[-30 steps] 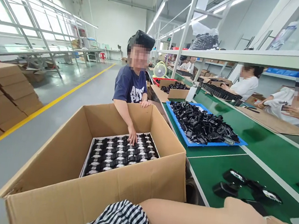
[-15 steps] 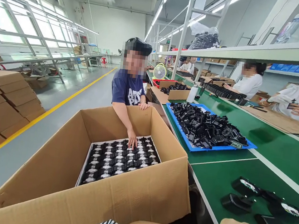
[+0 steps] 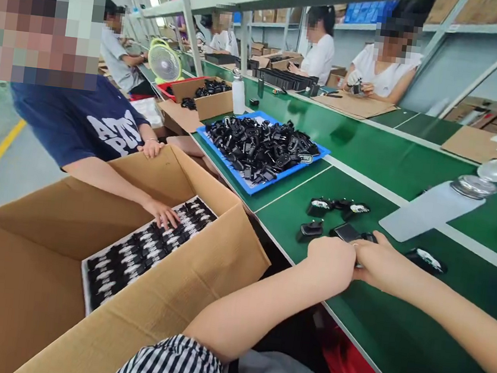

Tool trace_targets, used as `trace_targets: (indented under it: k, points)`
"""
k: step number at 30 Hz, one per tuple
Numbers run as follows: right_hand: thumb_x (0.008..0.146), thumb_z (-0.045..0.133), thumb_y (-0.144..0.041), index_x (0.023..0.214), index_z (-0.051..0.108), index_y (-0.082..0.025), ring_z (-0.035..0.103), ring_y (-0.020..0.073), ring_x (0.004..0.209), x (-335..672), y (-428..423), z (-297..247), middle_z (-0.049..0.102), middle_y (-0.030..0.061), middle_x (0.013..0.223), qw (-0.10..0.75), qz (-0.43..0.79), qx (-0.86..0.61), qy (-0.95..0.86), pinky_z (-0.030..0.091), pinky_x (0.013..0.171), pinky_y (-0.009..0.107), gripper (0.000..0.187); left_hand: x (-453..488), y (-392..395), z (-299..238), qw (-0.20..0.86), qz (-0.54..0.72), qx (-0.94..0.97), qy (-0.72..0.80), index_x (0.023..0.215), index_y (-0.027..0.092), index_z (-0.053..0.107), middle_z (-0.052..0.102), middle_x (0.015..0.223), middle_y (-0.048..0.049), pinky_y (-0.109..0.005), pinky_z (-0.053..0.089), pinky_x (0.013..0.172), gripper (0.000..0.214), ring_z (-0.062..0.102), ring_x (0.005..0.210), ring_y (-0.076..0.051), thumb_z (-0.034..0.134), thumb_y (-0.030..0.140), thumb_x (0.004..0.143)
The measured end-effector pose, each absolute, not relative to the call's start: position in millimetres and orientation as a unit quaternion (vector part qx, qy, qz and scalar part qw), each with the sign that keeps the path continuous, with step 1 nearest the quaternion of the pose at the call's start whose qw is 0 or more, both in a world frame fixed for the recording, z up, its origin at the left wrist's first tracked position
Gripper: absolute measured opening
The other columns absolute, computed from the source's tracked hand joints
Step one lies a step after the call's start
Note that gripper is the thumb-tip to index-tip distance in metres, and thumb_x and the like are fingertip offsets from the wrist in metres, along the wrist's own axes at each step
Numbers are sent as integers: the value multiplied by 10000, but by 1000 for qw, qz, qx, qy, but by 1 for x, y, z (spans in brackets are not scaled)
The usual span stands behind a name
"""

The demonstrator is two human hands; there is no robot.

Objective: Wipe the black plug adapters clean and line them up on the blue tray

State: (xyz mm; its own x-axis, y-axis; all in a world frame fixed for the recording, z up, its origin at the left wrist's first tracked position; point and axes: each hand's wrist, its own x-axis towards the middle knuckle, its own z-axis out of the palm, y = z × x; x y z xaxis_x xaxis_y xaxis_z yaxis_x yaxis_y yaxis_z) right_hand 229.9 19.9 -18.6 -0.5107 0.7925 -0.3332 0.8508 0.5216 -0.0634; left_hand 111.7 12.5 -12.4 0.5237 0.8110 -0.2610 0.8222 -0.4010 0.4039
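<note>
Over the green bench top, my left hand and my right hand meet, fingers curled. A black power adapter shows just beyond them, and both hands appear closed on it. My own fingers hide much of the grip. A black plug adapter with two pins lies left of my hands. Behind it are black adapter pieces with white insides and another such piece. One more black piece rests to the right of my right hand.
A large open carton at left holds rows of black and white parts; a co-worker's hand reaches in. Beyond stands a blue tray heaped with black parts. A white bottle with its lid up lies right. Other people sit across.
My view has turned right and down toward the bench. Both my hands and the black adapter now show more fully. The co-worker's hand stays in the carton.
</note>
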Motion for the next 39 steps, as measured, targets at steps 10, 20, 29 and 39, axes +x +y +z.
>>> trace_targets:
  k: [10, 20, 29, 39]
  points:
    - [629, 590, -329, 908, 542, -192, 411, 266, 969, 241, 12, -17, 565, 62, 890, 104, -88, 485, 864, 182, 825, 529, 314, 82, -1, -61, 340, 187, 777, 496, 989, 206, 529, 603, 691, 3, -238, 420, 638, 377, 560, 661, -137, 581, 292, 626]
    - [655, 579, -278, 799, 575, -209, 457, 237, 918, 246, 14, -23, 584, 26, 870, 46, -99, 469, 876, 189, 845, 501, 160, 88, 6, -54, 321, 167, 797, 484, 910, 183, 575, 594, 738, -25, -254, 414, 644, 305, 551, 692, -161, 586, 294, 626]
    - [705, 609, -250, 851, 573, -179, 435, 231, 943, 228, 10, -23, 579, 46, 901, 32, -52, 473, 879, 123, 848, 558, 166, 80, -15, -83, 250, 309, 752, 526, 1069, 163, 410, 478, 1035, -81, -311, 414, 746, 505, 504, 895, -197, 601, 238, 607]
    - [751, 496, -248, 951, 568, -170, 490, 220, 884, 246, 38, 28, 557, 48, 972, 54, -11, 596, 801, 384, 743, 345, 227, 69, 29, -96, 360, 366, 713, 477, 1240, 145, 56, 420, 1128, -107, -334, 320, 895, 989, 403, 1053, -210, 661, 305, 475]
